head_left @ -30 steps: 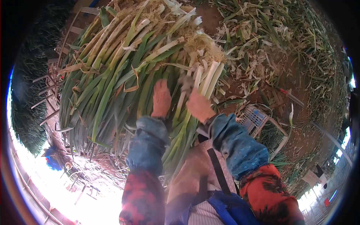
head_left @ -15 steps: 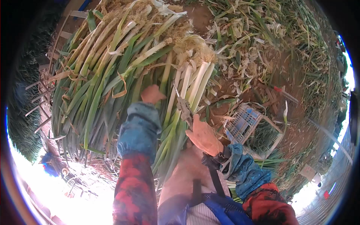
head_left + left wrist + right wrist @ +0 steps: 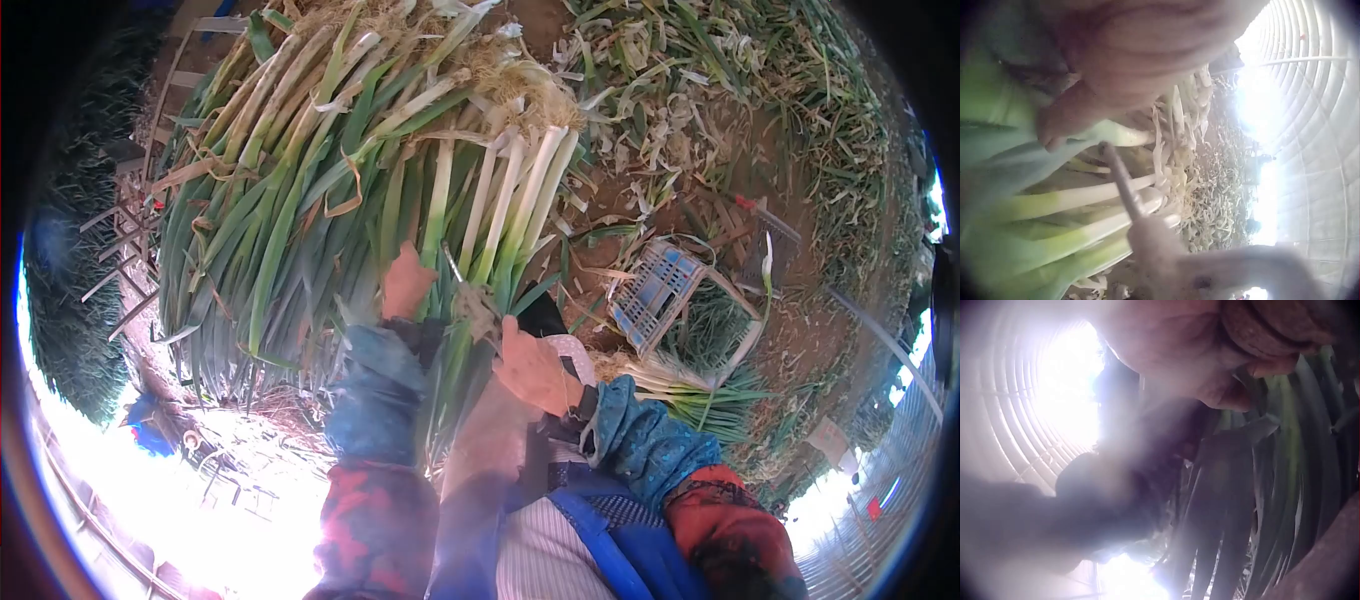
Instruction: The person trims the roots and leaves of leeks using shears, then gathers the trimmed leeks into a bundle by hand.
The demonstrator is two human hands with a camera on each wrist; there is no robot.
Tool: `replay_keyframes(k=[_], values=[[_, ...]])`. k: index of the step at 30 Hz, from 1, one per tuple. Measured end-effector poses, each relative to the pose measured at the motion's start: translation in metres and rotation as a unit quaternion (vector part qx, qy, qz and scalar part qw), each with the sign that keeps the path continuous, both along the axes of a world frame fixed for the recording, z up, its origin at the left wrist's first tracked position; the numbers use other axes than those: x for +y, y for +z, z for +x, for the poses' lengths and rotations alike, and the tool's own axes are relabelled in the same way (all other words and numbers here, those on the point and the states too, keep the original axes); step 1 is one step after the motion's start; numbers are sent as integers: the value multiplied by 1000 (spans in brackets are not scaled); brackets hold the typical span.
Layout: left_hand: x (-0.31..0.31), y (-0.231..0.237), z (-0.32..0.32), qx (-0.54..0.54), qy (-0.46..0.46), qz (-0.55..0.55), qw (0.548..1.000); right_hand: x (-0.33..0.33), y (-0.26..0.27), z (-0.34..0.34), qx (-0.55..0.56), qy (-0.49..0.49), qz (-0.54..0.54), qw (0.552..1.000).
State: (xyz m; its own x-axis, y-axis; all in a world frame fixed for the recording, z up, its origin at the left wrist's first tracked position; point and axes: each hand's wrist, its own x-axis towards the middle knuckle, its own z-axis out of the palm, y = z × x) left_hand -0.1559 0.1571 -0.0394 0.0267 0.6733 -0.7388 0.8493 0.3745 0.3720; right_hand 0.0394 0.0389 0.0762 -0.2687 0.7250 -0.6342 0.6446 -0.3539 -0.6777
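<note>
Over a heap of leeks (image 3: 290, 200), the left hand (image 3: 408, 283) curls round the green part of one leek (image 3: 437, 200). Its thumb or a finger presses on that leaf (image 3: 1004, 165) in the left wrist view. Held by the right hand (image 3: 537, 370) is a worn tool (image 3: 476, 308) with a thin metal tip, slanting up-left beside the same leek. More white stalks (image 3: 530, 190) lie to the right, roots up. The right wrist view is hazy: a hand (image 3: 1179, 350) spans the top above green leaves (image 3: 1291, 450), and its fingers are partly hidden.
A blue and white crate (image 3: 655, 290) holding greens stands at the right, with a bundle of slimmer leeks (image 3: 690, 398) below it. Leaf scraps (image 3: 660, 90) cover the ground behind. At the left are metal bars (image 3: 120, 262). The person's apron and blue clothing border the near side.
Compared with a second ago, the right hand is nearer the body and the tool shows clearly. The left hand has shifted down and left. The white stalks at the right are more spread out.
</note>
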Motion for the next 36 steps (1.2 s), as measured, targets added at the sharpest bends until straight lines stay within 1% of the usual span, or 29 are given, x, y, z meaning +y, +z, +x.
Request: replay_keyframes(k=[2,3,5,6,10,11,12,14,17,18,20,21,23,26,27,29,30,33,35,36], values=[[-10,-2,0,57,16,-4,998,-9,13,2,12,35,-8,999],[-13,2,3,85,24,-6,996,-12,17,2,16,36,-8,999],[-23,11,2,87,11,-10,996,-17,23,-1,26,40,-10,999],[-28,17,0,90,4,-11,996,-12,18,-4,12,34,6,999],[-49,29,-7,89,31,-29,995,35,-22,-13,-44,-9,64,997],[-56,32,-9,98,32,-35,994,38,-26,-15,-57,-24,72,995],[-63,33,-12,107,33,-42,993,35,-21,-15,-52,-16,64,996],[-74,34,-17,114,12,-42,993,21,-5,-9,-46,0,50,998],[-82,39,-14,156,-1,-26,987,-24,23,-14,-65,128,15,990],[-82,40,-10,175,-2,-16,984,-31,25,-16,-48,113,10,992],[-88,45,-7,178,-26,18,983,-40,24,-19,-13,82,-1,997],[-92,47,-8,181,-39,36,982,-35,15,-18,-36,72,19,997],[-100,49,-12,188,-35,52,980,-11,-9,-14,-80,49,60,994],[-117,48,-16,213,-46,59,974,1,-4,-12,-85,31,56,994],[-122,49,-17,222,-52,58,972,-7,-2,-13,-73,62,53,994],[-125,61,-18,201,-30,42,978,-37,9,-17,-51,128,47,989],[-127,69,-20,193,-18,33,981,-42,20,-18,-21,127,-1,992],[-135,82,-28,160,-23,-49,986,-21,12,-23,-21,74,10,997],[-141,90,-26,135,-7,-74,988,6,-20,-31,-93,43,37,994],[-143,92,-25,122,1,-88,989,23,-33,-32,-105,45,43,993]])
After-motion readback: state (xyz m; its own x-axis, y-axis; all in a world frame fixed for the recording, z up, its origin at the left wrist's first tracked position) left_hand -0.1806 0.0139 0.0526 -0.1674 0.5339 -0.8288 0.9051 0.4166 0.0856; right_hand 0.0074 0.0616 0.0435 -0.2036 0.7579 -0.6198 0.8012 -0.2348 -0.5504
